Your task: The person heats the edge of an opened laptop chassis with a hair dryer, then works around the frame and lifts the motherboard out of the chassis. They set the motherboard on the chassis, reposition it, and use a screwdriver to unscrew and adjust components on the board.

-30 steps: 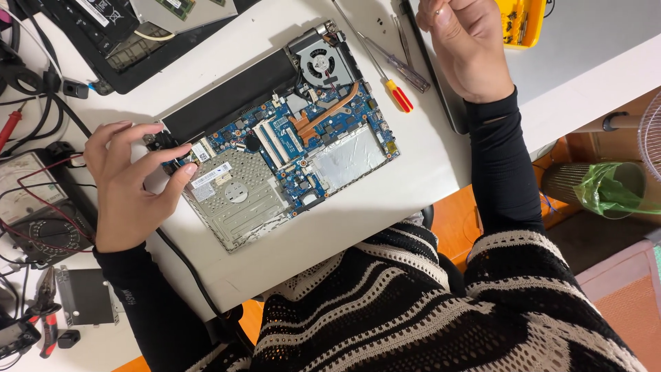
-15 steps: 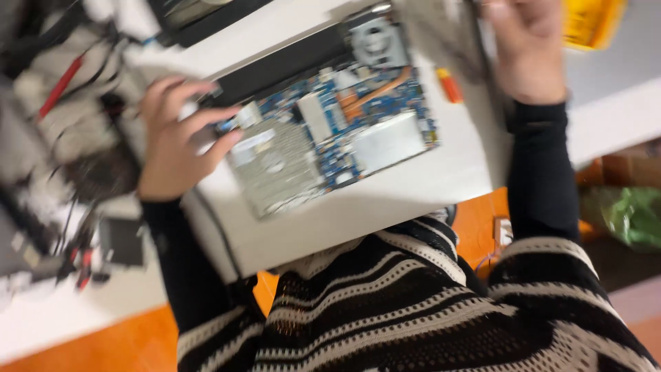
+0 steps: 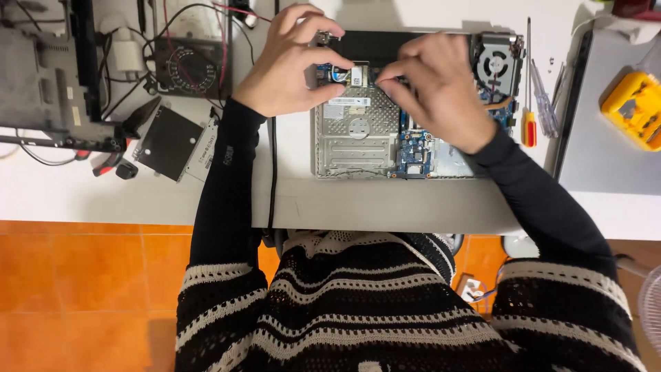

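Note:
An opened laptop base (image 3: 358,148) lies on the white table with its blue circuit board (image 3: 413,148), a silver drive bay and a cooling fan (image 3: 497,65) exposed. My left hand (image 3: 286,65) curls over the base's top left corner, thumb reaching toward a small white-labelled card (image 3: 359,74) on the board. My right hand (image 3: 437,89) rests over the board's middle, its thumb and fingertips pinched at the card's right edge. What the left fingers hold is hidden.
Two screwdrivers (image 3: 529,120) lie right of the laptop, beside a grey laptop lid (image 3: 606,158) with a yellow box (image 3: 633,110) on it. At the left are a black drive (image 3: 172,141), pliers (image 3: 113,165), a loose fan (image 3: 189,69), cables and another dismantled chassis (image 3: 41,83).
The view has swung so the laptop sits square in front. My right hand has come from the table's right side onto the board beside my left hand.

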